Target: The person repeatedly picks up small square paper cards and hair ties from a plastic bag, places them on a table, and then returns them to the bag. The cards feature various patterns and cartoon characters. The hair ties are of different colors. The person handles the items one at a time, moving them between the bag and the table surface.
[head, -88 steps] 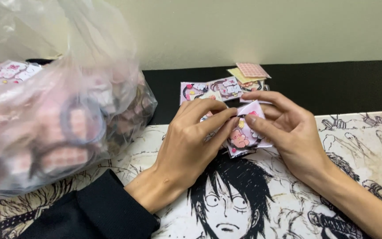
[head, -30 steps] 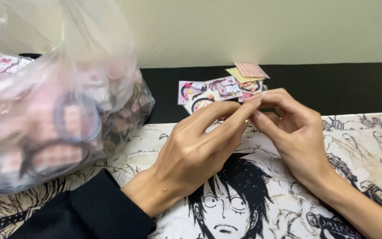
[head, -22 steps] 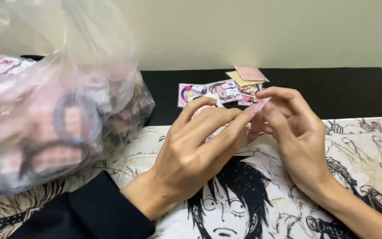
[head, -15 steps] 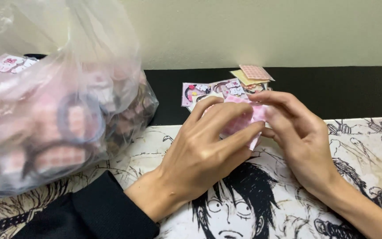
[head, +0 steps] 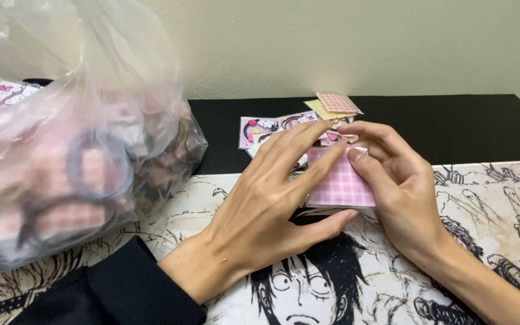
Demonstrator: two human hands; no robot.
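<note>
Both of my hands hold one small pink checked packet (head: 339,186) just above the mat. My left hand (head: 272,204) lies over its left side, fingers stretched along the top and thumb under its lower edge. My right hand (head: 398,186) grips its right side, thumb pressed on the checked face. Only the plain checked side of the packet shows. Behind my fingers lies a small heap of similar packets (head: 278,129) on the black tabletop.
A big clear plastic bag (head: 73,138) stuffed with pink packets and dark hair ties fills the left. A black-and-white comic-print mat (head: 489,204) covers the near table. Pink and yellow checked cards (head: 335,105) lie at the back by the beige wall.
The packet has been turned over: its printed face showed earlier, now the pink checked side faces up. My hands have closed in on it and lowered slightly.
</note>
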